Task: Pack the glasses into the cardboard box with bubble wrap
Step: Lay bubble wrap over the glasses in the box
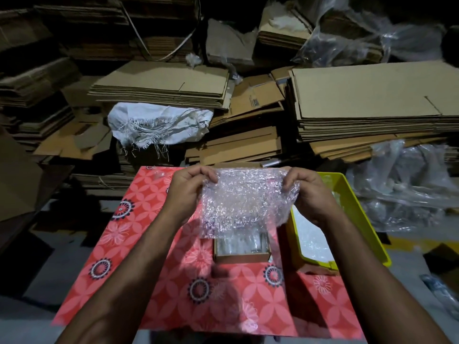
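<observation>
A sheet of bubble wrap (pixel 246 202) hangs stretched between both hands above the table. My left hand (pixel 186 192) pinches its upper left corner and my right hand (pixel 310 194) pinches its upper right corner. Below the sheet sits a small open cardboard box (pixel 242 256) on the red patterned tablecloth (pixel 154 269). Clear wrapped items (pixel 244 243) lie inside the box; the sheet hides most of the box's far part, so I cannot tell if they are the glasses.
A yellow plastic bin (pixel 357 209) holding white bubble wrap stands right of the box. Stacks of flattened cardboard (pixel 372 100) and a white sack (pixel 159 122) fill the floor behind the table. Crumpled clear plastic (pixel 402 184) lies at the right.
</observation>
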A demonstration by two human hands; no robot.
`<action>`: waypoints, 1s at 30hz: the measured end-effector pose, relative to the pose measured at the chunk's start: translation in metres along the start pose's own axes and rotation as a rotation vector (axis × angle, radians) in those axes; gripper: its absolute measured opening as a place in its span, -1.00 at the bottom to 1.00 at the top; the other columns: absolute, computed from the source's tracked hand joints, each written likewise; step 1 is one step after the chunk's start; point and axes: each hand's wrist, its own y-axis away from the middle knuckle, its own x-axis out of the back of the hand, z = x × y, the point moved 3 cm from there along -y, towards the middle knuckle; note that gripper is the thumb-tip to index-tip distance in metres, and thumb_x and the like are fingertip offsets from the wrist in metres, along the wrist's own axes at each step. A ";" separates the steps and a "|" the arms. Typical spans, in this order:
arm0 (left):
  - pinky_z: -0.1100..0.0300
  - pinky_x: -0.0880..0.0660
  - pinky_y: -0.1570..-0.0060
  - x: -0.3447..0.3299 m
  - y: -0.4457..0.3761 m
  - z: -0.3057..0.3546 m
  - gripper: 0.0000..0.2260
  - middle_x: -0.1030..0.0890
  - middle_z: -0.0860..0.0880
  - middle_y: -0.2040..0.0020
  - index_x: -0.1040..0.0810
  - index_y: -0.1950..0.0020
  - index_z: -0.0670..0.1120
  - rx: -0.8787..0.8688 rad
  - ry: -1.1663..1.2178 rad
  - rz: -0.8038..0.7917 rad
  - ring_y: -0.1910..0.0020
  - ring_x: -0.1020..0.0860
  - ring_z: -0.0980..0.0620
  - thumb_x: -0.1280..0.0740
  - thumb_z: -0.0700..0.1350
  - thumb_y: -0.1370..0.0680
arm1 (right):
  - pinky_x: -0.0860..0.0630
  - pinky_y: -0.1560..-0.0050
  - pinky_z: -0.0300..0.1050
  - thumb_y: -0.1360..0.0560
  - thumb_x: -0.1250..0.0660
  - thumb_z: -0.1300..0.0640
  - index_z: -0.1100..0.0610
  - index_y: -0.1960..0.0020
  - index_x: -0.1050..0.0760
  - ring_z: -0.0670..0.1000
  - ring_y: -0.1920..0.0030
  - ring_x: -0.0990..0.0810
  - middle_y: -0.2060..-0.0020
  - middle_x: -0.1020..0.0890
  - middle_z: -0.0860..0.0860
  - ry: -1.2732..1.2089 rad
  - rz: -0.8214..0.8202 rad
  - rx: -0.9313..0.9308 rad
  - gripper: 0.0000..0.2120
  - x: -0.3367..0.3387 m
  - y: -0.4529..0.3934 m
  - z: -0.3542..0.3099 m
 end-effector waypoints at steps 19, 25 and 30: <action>0.22 -0.52 -0.01 -0.014 0.001 0.008 -0.58 -0.68 0.06 0.22 -0.45 -0.37 -0.07 0.147 0.045 -0.001 0.09 -0.63 0.15 -0.39 -0.32 -0.55 | -0.66 -0.03 -0.06 -0.31 -0.57 0.29 0.23 -0.38 -0.44 0.10 -0.03 -0.70 -0.18 -0.65 0.23 -0.204 0.097 -0.339 -0.32 0.003 0.004 0.024; -0.05 -0.47 -0.32 -0.016 0.006 -0.009 -0.33 -0.60 -0.09 -0.18 -0.36 -0.49 0.01 0.347 0.049 -0.043 -0.05 -0.65 -0.03 -0.51 -0.08 -0.41 | -0.65 0.02 -0.07 -0.29 -0.55 0.45 0.11 -0.36 -0.47 0.09 0.01 -0.71 -0.07 -0.68 0.16 -0.019 0.245 -0.179 -0.30 0.014 0.003 0.016; 0.16 -0.60 -0.10 -0.022 0.013 -0.018 -0.41 -0.61 -0.21 -0.23 -0.45 -0.43 -0.05 0.347 -0.006 -0.042 -0.10 -0.68 -0.03 -0.50 -0.23 -0.42 | -0.63 -0.08 0.02 -0.12 -0.73 0.10 0.24 -0.51 -0.29 0.11 -0.09 -0.70 -0.24 -0.61 0.18 -0.229 0.240 -0.359 0.07 0.017 0.003 0.031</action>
